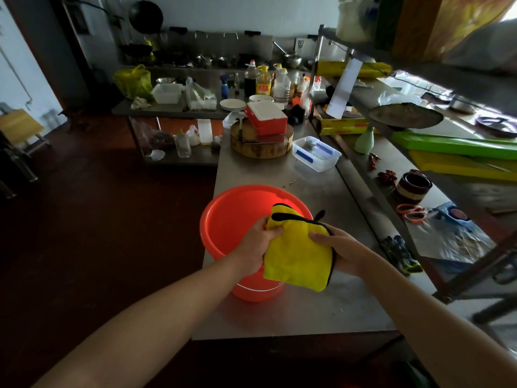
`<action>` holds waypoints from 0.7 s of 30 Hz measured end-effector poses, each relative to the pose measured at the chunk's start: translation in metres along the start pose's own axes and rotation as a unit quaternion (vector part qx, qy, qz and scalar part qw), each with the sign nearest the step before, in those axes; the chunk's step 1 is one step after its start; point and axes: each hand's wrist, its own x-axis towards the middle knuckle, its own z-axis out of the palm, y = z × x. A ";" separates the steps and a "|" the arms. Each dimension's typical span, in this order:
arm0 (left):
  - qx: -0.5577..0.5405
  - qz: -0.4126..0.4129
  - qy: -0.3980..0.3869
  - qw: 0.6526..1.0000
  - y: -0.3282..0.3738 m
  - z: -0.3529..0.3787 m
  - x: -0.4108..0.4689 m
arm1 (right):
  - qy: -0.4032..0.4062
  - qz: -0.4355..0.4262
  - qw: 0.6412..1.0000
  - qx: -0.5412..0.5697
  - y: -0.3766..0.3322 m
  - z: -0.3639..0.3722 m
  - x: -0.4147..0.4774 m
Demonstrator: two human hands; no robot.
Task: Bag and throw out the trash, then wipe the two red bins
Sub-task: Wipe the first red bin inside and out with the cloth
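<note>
Red plastic bin (223,217): round, open-topped, upright near the left edge of the steel table (321,309), rim reaching just past that edge. It is judged light and smooth-walled, slippery if wet, and apt to slide or tip under wiping pressure, so it is best steadied at the rim. Left hand (256,247): fingers (272,232) curled round the left edge of the cloth, over the bin's near rim. Yellow cloth (298,256), black-edged: soft, thick-piled, limp, top folded over, held above the bin's near right side. For wiping it is best bunched into the palm. Right hand (342,249): thumb on top gripping the cloth's right edge, other fingers hidden behind it. Second red bin: not identifiable in this view.
</note>
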 end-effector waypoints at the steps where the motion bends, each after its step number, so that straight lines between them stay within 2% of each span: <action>1: 0.026 0.004 0.007 1.000 -0.002 0.001 0.000 | 0.013 -0.004 1.000 -0.004 0.001 -0.002 0.000; 4: 0.065 -0.003 0.026 0.998 -0.006 0.002 -0.001 | 0.113 -0.056 0.990 -0.057 0.003 0.000 -0.003; 6: 0.059 -0.024 0.028 0.998 -0.010 0.003 0.001 | 0.182 -0.105 0.969 -0.132 0.002 0.005 -0.004; 8: 0.042 -0.045 0.029 0.998 -0.015 0.009 0.006 | 0.214 -0.135 0.944 -0.213 0.004 0.010 -0.004; 10: -0.008 -0.073 0.034 0.997 -0.021 0.017 0.012 | 0.247 -0.160 0.892 -0.345 0.006 0.014 -0.006; 13: -0.073 -0.102 0.055 0.991 -0.024 0.028 0.019 | 0.305 -0.214 0.765 -0.525 0.019 0.016 -0.015; 15: -0.102 -0.107 0.069 0.987 -0.024 0.035 0.024 | 0.287 -0.224 0.726 -0.584 0.026 0.023 -0.024; 19: -0.116 -0.137 0.062 0.982 -0.016 0.049 0.026 | 0.200 -0.126 0.727 -0.645 0.048 0.043 -0.036; 21: -0.112 -0.156 0.034 0.981 -0.013 0.052 0.027 | 0.191 -0.090 0.747 -0.631 0.056 0.050 -0.038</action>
